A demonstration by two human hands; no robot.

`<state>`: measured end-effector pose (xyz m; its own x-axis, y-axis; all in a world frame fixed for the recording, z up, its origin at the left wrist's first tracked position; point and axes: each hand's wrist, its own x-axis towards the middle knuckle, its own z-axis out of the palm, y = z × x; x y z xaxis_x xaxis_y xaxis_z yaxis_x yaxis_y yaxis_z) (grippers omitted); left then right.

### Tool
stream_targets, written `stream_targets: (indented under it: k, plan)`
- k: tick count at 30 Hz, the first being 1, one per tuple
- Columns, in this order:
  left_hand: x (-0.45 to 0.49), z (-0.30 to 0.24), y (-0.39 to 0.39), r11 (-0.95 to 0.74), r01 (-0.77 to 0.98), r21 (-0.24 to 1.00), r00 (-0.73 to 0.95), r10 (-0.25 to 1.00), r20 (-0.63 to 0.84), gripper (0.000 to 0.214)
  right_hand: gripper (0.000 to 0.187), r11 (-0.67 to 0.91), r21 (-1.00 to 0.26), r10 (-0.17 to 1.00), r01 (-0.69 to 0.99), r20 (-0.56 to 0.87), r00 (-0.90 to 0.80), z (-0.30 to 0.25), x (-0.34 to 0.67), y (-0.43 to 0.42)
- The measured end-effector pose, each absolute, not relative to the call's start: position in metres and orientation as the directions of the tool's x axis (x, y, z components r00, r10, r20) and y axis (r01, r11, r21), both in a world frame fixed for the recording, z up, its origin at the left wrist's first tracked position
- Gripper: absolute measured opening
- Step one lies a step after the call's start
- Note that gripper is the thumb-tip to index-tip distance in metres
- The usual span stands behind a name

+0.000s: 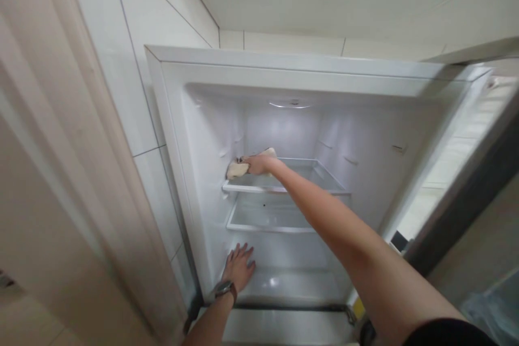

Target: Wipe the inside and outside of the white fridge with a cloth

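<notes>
Right arm point(365, 259) is filling the foreground, black sleeve at the bottom edge, reaching deep into the open fridge point(284, 62). Right hand point(259, 164) is closing down over a beige cloth point(236, 169), pressing it onto the top shelf point(320, 175) at its front-left corner, just beside the left wall point(203, 135). Left hand point(239, 266), watch point(225, 288) on the wrist, is lying flat on the fridge floor point(300, 284) with fingers spread, holding nothing. Hands are sitting well apart, one high and one low, with the middle shelf point(270, 219) between them. Door point(466, 173) is standing open at right.

Judging by this, the top shelf is getting wiped and the cloth is working the corner. Doing it well likely means keeping the palm flat on the cloth, pushing it right into the seam where shelf meets wall, and overlapping strokes toward the front lip. The shelf looks like a thin pane on side rails, so light, even pressure seems safer than leaning in. The left hand is probably bracing the long reach, which is helping. The forearm should be staying clear of the shelf edge.
</notes>
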<state>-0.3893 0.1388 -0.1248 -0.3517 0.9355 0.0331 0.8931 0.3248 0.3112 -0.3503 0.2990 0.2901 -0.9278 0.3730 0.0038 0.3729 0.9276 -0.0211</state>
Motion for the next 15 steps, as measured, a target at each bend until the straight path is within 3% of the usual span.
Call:
stream_targets:
  k: [6, 8, 9, 10, 12, 15]
  plan:
    - [-0.393, -0.123, 0.140, 0.300, 0.875, 0.380, -0.362, 0.927, 0.102, 0.058, 0.033, 0.938, -0.117, 0.336, 0.325, 0.091, -0.937, 0.294, -0.280, 0.247]
    - [-0.391, -0.119, 0.134, 0.272, 0.867, 0.416, -0.361, 0.921, 0.149, 0.056, 0.039, 0.925, -0.253, 0.345, 0.285, 0.241, -0.907, 0.288, -0.248, 0.226]
    - [-0.387, -0.118, 0.129, 0.255, 0.863, 0.436, -0.358, 0.917, 0.174, 0.056, 0.041, 0.888, -0.397, 0.382, 0.230, 0.363, -0.850, 0.283, -0.230, 0.215]
    - [-0.380, -0.117, 0.122, 0.235, 0.849, 0.474, -0.366, 0.908, 0.205, 0.056, 0.042, 0.823, -0.551, 0.441, 0.138, 0.467, -0.767, 0.276, -0.212, 0.205]
    - [-0.356, -0.117, 0.105, 0.183, 0.755, 0.629, -0.438, 0.855, 0.277, 0.055, 0.041, 0.630, -0.774, 0.590, -0.059, 0.527, -0.612, 0.257, -0.173, 0.185]
    - [-0.299, -0.117, 0.070, 0.060, 0.398, 0.915, -0.596, 0.776, 0.208, 0.049, 0.036, 0.265, -0.949, 0.783, -0.169, 0.314, -0.537, 0.214, -0.119, 0.157]
